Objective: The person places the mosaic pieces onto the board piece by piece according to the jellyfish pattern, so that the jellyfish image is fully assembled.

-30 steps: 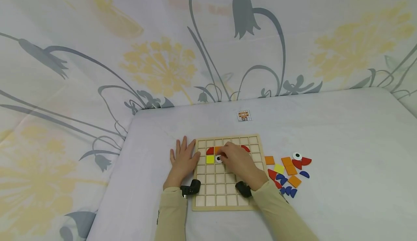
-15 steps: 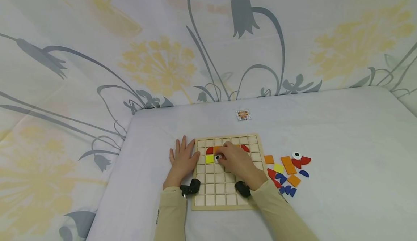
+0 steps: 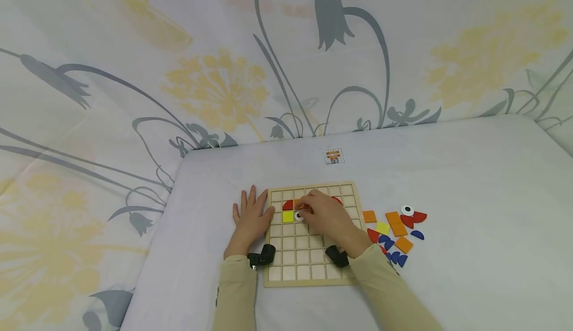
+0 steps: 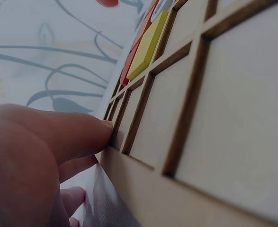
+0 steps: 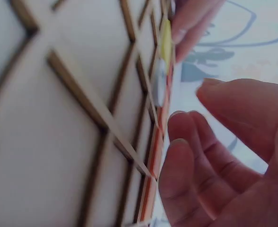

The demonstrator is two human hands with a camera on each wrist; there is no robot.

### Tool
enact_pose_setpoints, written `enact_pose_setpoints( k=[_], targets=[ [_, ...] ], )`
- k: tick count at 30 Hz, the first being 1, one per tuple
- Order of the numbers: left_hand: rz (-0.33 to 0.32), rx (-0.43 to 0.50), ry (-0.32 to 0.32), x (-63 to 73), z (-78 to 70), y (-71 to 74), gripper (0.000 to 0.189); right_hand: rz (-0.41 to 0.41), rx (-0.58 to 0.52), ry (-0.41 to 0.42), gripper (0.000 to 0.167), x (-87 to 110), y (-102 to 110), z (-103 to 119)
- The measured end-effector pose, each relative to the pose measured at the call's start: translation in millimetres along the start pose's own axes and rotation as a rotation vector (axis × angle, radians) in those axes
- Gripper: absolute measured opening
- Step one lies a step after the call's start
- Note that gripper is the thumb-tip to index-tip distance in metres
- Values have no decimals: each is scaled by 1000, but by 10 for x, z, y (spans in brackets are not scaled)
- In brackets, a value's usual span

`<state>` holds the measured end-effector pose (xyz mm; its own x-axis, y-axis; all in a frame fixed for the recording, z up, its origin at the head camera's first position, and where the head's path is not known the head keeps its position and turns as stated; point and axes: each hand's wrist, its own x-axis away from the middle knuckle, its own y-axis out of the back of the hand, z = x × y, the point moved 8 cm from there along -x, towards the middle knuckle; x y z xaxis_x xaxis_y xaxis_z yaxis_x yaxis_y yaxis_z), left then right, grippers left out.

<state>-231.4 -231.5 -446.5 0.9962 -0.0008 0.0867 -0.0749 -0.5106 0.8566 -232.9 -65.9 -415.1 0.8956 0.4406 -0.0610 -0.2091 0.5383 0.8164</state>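
A wooden grid board (image 3: 309, 283) lies on the white surface. In its upper rows sit a red curved tile (image 3: 288, 205), a yellow square tile (image 3: 288, 216), a white eye tile (image 3: 298, 216) and an orange tile (image 3: 297, 204). My left hand (image 3: 250, 221) is spread at the board's left side; the thumb touches its edge in the left wrist view. My right hand (image 3: 330, 216) hovers over the upper rows beside the eye tile, partly covering a second red tile (image 3: 337, 200). Its thumb and fingers stand apart with nothing between them in the right wrist view.
Loose tiles lie right of the board: orange tiles (image 3: 396, 223), a yellow square (image 3: 382, 228), red curved tiles (image 3: 420, 217), several blue half-rounds (image 3: 417, 234) and another eye tile (image 3: 407, 210). A small pattern card (image 3: 334, 156) lies beyond the board. Flower-printed fabric (image 3: 224, 92) rises behind.
The right hand's fingers have come off the eye tile, which stays beside the yellow square. The right hand has shifted slightly up the board. The left hand keeps its place.
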Motion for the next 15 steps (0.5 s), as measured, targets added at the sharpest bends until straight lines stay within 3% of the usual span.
enact_pose_setpoints(
  k=[9, 15],
  targets=[
    [-5, 15, 4, -12, -2, 8, 53, -29, -76, 68, 14, 88, 255, -156],
    [2, 10, 3, -1, 9, 7, 52, -3, -172, 38, 16, 273, 365, -412]
  ],
)
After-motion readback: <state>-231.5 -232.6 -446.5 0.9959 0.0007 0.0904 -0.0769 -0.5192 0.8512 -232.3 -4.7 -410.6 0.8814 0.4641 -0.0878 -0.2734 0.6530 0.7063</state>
